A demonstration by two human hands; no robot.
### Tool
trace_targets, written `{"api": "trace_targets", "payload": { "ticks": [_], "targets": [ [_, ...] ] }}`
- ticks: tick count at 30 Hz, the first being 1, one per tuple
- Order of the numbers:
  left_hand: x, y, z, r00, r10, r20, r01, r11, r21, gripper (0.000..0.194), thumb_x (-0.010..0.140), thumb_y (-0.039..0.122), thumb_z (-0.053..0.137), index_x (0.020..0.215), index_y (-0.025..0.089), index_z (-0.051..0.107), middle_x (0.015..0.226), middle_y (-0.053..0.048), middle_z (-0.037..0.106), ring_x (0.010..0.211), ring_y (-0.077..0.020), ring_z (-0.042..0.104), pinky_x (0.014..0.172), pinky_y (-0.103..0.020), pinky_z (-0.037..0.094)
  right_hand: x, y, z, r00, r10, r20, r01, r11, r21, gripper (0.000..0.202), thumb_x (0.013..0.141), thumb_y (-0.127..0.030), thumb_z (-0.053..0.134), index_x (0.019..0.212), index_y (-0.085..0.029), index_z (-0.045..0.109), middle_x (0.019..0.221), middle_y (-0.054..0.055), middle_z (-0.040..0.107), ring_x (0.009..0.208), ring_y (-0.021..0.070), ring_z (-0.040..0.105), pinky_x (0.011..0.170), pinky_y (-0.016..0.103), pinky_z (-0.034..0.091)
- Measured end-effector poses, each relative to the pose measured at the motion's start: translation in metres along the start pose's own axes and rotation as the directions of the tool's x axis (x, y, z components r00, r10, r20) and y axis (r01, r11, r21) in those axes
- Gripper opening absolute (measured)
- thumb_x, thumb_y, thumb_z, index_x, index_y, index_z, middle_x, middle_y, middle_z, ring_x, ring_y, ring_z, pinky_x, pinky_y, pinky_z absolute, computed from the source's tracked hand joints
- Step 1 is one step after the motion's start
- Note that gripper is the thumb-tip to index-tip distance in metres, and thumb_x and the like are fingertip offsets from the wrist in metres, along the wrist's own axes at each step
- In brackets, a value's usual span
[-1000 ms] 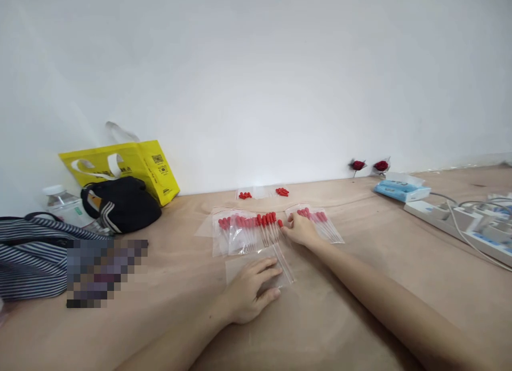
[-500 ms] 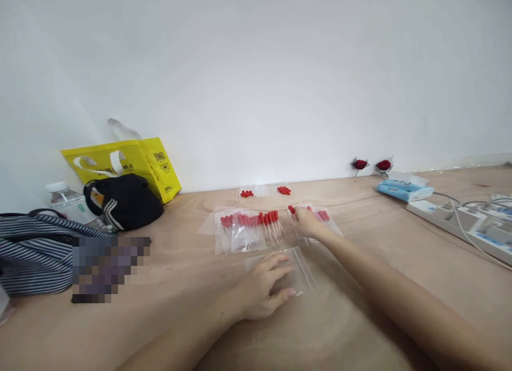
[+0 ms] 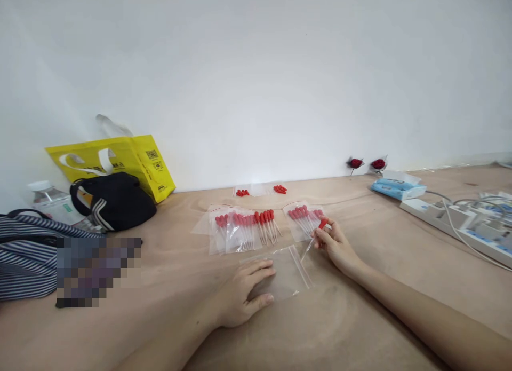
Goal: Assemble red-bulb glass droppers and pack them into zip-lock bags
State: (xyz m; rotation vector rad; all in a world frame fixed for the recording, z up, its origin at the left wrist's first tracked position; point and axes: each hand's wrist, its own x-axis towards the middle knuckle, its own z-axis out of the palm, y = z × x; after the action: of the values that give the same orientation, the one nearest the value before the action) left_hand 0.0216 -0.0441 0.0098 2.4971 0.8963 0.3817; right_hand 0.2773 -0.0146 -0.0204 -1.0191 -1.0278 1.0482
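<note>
In my right hand (image 3: 334,245) is a red-topped dropper (image 3: 322,223), pinched near its red end, its clear thin tip slanting down to the left. My left hand (image 3: 248,291) lies with fingers apart on the left part of a clear zip bag (image 3: 280,272), whose zip edge faces right. Beyond it, loose red-topped droppers (image 3: 266,219) lie side by side, next to bagged droppers (image 3: 242,232) on their left. Another clear bag (image 3: 296,229) with several red-topped droppers lies just left of my right hand.
Small red pieces (image 3: 280,189) lie on plastic near the wall. At left are a yellow bag (image 3: 142,163), a black cap (image 3: 124,203), a bottle (image 3: 52,200) and a striped bag (image 3: 28,259). At right are a blue packet (image 3: 398,188), power strips (image 3: 460,227) and red roses (image 3: 355,163).
My right hand has moved back and to the right from over the right-hand bag, and a dropper now shows in its fingers. My left hand stays on the clear bag, slightly further left in view.
</note>
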Motion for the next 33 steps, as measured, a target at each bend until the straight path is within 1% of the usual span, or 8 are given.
{"api": "trace_targets", "payload": {
  "ticks": [3, 6, 11, 14, 16, 22, 30, 33],
  "targets": [
    [0.000, 0.001, -0.001, 0.999, -0.011, -0.040, 0.010, 1.000, -0.015, 0.040, 0.077, 0.031, 0.054, 0.117, 0.024, 0.050, 0.125, -0.008, 0.046, 0.112, -0.0242, 0.045, 0.094, -0.040, 0.036, -0.003, -0.003, 0.004, 1.000, 0.005, -0.028, -0.005, 1.000, 0.002, 0.057, 0.067, -0.045, 0.057, 0.113, -0.026, 0.029, 0.066, -0.006, 0.053, 0.047, 0.0099, 0.047, 0.048, 0.024, 0.038],
    [-0.001, 0.001, -0.003, 0.999, -0.024, -0.049, 0.022, 0.999, -0.025, 0.040, 0.079, 0.031, 0.052, 0.118, 0.025, 0.047, 0.120, -0.007, 0.050, 0.107, -0.0230, 0.048, 0.092, -0.038, 0.039, -0.005, -0.001, 0.005, 0.999, 0.031, -0.013, -0.030, 0.999, 0.033, 0.053, 0.067, -0.044, 0.058, 0.109, -0.027, 0.031, 0.068, -0.005, 0.055, 0.050, 0.0105, 0.051, 0.051, 0.025, 0.040],
    [-0.005, -0.006, -0.005, 0.995, -0.098, -0.002, 0.098, 0.995, -0.002, 0.049, 0.082, 0.036, 0.048, 0.128, 0.028, 0.034, 0.130, -0.006, 0.043, 0.119, -0.0260, 0.037, 0.098, -0.044, 0.032, -0.009, 0.004, 0.006, 0.988, 0.140, 0.070, -0.149, 0.977, 0.150, 0.041, 0.065, -0.045, 0.061, 0.093, -0.025, 0.038, 0.066, -0.004, 0.057, 0.057, 0.0130, 0.058, 0.059, 0.029, 0.045],
    [-0.006, -0.008, -0.005, 0.992, -0.123, 0.015, 0.123, 0.992, 0.003, 0.053, 0.080, 0.037, 0.051, 0.129, 0.027, 0.033, 0.132, -0.006, 0.041, 0.122, -0.0282, 0.033, 0.099, -0.048, 0.028, -0.009, 0.005, 0.005, 0.977, 0.168, 0.129, -0.183, 0.977, 0.111, 0.040, 0.063, -0.046, 0.063, 0.088, -0.023, 0.041, 0.067, -0.004, 0.057, 0.058, 0.0120, 0.058, 0.061, 0.028, 0.045],
    [-0.005, -0.008, -0.005, 0.992, -0.121, 0.026, 0.121, 0.993, 0.001, 0.053, 0.080, 0.037, 0.050, 0.129, 0.027, 0.033, 0.133, -0.006, 0.040, 0.122, -0.0278, 0.033, 0.099, -0.048, 0.028, -0.007, 0.004, 0.002, 0.983, 0.142, 0.116, -0.151, 0.986, 0.067, 0.040, 0.063, -0.047, 0.062, 0.088, -0.023, 0.042, 0.066, -0.005, 0.055, 0.055, 0.0102, 0.056, 0.058, 0.026, 0.044],
    [-0.005, -0.010, -0.005, 0.990, -0.133, 0.055, 0.133, 0.991, -0.004, 0.054, 0.081, 0.039, 0.049, 0.130, 0.027, 0.032, 0.135, -0.006, 0.038, 0.124, -0.0274, 0.031, 0.100, -0.048, 0.027, 0.004, -0.001, -0.013, 0.999, 0.049, -0.005, -0.049, 0.998, -0.025, 0.044, 0.061, -0.052, 0.061, 0.089, -0.023, 0.043, 0.064, -0.006, 0.052, 0.051, 0.0089, 0.050, 0.053, 0.024, 0.040],
    [-0.007, -0.011, -0.006, 0.989, -0.136, 0.060, 0.137, 0.991, -0.013, 0.053, 0.082, 0.042, 0.047, 0.130, 0.026, 0.033, 0.135, -0.006, 0.037, 0.124, -0.0278, 0.031, 0.100, -0.049, 0.027, 0.009, -0.005, -0.022, 0.994, -0.089, -0.067, 0.078, 0.985, -0.152, 0.039, 0.067, -0.052, 0.055, 0.089, -0.022, 0.045, 0.066, -0.004, 0.051, 0.051, 0.0091, 0.047, 0.051, 0.024, 0.040],
    [-0.007, -0.008, -0.007, 0.989, -0.134, 0.066, 0.135, 0.991, 0.000, 0.053, 0.081, 0.041, 0.048, 0.130, 0.025, 0.033, 0.135, -0.006, 0.038, 0.124, -0.0275, 0.031, 0.100, -0.048, 0.027, 0.009, -0.005, -0.022, 0.994, -0.081, -0.066, 0.070, 0.984, -0.162, 0.039, 0.068, -0.052, 0.054, 0.089, -0.021, 0.044, 0.066, -0.004, 0.051, 0.051, 0.0090, 0.047, 0.050, 0.024, 0.039]
  ]
}}
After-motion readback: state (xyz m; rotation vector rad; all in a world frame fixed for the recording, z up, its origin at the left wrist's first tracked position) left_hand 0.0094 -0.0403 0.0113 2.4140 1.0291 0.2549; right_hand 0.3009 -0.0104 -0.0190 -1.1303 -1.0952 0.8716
